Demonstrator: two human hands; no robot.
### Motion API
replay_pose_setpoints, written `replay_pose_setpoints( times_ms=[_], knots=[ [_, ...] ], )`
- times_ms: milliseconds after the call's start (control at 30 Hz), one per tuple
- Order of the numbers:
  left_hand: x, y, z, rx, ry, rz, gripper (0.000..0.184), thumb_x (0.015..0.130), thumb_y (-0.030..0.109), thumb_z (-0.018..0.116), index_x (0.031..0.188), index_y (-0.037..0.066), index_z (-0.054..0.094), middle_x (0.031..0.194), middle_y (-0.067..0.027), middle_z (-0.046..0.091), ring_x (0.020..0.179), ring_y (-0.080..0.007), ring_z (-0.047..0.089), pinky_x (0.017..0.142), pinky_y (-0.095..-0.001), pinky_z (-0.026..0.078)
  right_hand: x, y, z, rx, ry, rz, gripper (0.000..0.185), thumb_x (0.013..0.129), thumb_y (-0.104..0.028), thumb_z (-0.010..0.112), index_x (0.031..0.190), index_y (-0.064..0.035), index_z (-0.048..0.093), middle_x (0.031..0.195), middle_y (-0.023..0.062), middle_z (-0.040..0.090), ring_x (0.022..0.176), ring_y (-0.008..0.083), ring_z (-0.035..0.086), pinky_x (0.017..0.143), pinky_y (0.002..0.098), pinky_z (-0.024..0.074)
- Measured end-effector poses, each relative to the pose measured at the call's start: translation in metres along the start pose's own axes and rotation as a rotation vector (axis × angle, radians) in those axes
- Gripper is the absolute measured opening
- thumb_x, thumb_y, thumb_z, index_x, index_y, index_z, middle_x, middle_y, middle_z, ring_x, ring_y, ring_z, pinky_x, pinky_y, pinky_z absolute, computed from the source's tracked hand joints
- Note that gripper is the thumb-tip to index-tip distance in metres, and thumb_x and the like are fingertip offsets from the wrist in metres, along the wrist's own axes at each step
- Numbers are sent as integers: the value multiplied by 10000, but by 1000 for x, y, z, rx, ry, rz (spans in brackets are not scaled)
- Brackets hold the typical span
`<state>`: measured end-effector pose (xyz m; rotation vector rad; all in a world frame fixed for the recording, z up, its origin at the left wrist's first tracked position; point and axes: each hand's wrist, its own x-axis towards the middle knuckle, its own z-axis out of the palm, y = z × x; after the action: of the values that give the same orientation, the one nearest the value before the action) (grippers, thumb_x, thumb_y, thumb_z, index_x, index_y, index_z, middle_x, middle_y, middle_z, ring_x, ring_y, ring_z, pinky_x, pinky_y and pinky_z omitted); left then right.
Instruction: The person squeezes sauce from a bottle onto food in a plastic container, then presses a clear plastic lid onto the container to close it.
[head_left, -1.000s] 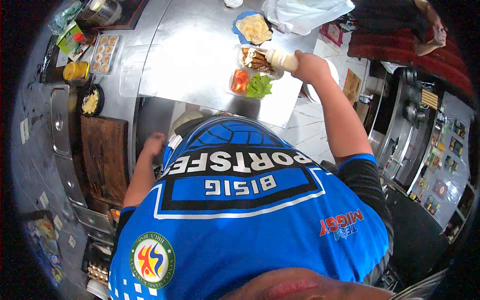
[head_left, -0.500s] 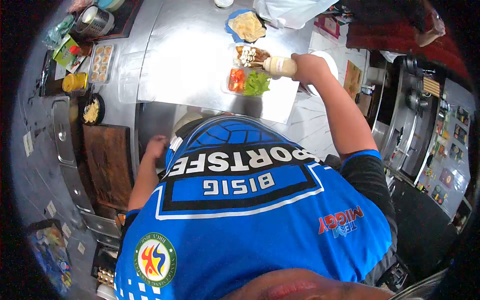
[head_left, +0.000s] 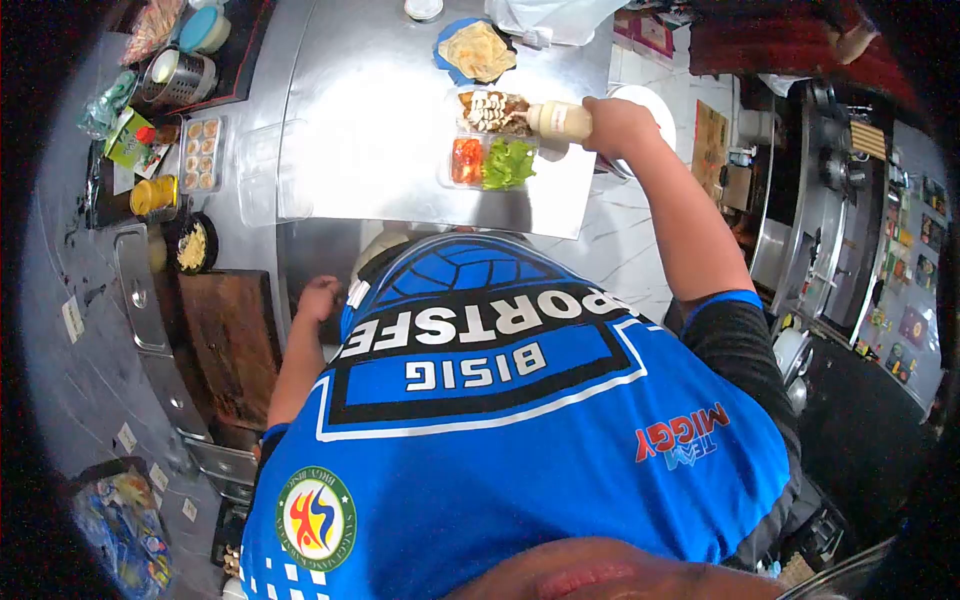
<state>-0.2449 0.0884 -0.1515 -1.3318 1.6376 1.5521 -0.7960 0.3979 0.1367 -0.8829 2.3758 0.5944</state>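
Note:
My right hand (head_left: pixel 612 127) is wrapped round a squeeze bottle (head_left: pixel 562 121) of pale sauce, held sideways with its nozzle over the meat in a clear plastic container (head_left: pixel 452 167). White sauce lies in lines across the browned meat (head_left: pixel 493 112). In the near compartments are a red-orange food (head_left: pixel 467 160) and green lettuce (head_left: pixel 508 164). My left hand (head_left: pixel 320 297) hangs beside the table's near edge at my waist, its fingers curled; whether anything is in it is hidden.
Flatbread (head_left: pixel 478 52) on a blue wrapper lies behind the container, beside a white plastic bag (head_left: pixel 560 18). To the left are an empty clear tray (head_left: pixel 262 172), a tray of small cups (head_left: pixel 202 153), a bowl of shredded food (head_left: pixel 192 246) and a wooden board (head_left: pixel 228 345).
More white sauce covers the meat. My right hand and the bottle have shifted slightly over it, while the whole view has turned a little. My left hand stays low.

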Motion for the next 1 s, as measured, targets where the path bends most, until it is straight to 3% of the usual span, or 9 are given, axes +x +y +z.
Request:
replay_pose_setpoints(
  times_ms=[167,233,267,300,433,567,700,733,1000],
  knots=[
    [-14,30,-5,-276,-12,28,320,933,310,668,1121,52,649,885,-69,660,722,-194,642,589,-324,503,-16,14,8,65,-5,5,572,715,-310,783,1246,-148,646,1058,137,741,1022,333,706,862,445,556],
    [-23,60,-12,-403,117,-25,363,965,379,641,1128,54,622,844,-49,622,672,-182,613,570,-318,486,-25,22,13,97,-4,-5,616,705,-326,796,1271,-142,639,1086,154,736,1044,341,699,880,442,552],
    [-23,70,-20,-459,111,-25,503,982,499,611,1217,55,581,925,-55,621,762,-198,638,620,-337,516,-26,30,22,202,-34,10,662,697,-332,807,1297,-123,623,1125,176,724,1067,351,688,903,442,542],
    [-24,81,-25,-462,126,-24,503,982,499,611,1217,55,581,925,-55,621,762,-198,638,620,-337,516,-27,36,31,305,-63,18,708,689,-339,817,1323,-104,608,1165,198,712,1090,361,677,926,443,532],
    [-29,123,-40,-700,221,-155,763,954,637,584,1439,59,468,1350,-153,579,1047,-249,634,813,-375,544,-54,37,53,764,128,-66,746,674,-278,832,1336,-42,582,1195,168,693,1106,270,663,976,392,496],
    [-22,134,-50,-690,160,-125,832,936,657,595,1489,59,427,1407,-146,560,1084,-262,624,850,-397,540,-69,2,18,1073,165,-184,730,689,-246,832,1332,-29,561,1186,95,659,1095,208,621,988,359,480],
    [2,126,-53,-763,139,-108,573,964,492,662,1344,87,518,1244,-93,626,1005,-239,651,798,-379,553,-42,-62,-28,1325,239,-391,794,704,-278,854,1367,-5,512,1247,97,648,1133,226,625,992,386,494],
    [5,122,-52,-803,142,-71,413,984,390,663,1258,108,540,1139,-67,644,964,-234,662,782,-370,556,-27,-82,-37,1337,256,-458,789,710,-284,859,1364,-7,515,1242,99,648,1137,224,623,998,386,490],
    [-47,108,-53,-917,42,111,148,1000,222,626,1088,113,580,1034,-46,663,868,-162,665,768,-309,556,84,-274,-98,1094,380,-728,911,703,-382,875,1435,-30,464,1337,178,620,1248,291,594,1072,394,451]
  ],
)
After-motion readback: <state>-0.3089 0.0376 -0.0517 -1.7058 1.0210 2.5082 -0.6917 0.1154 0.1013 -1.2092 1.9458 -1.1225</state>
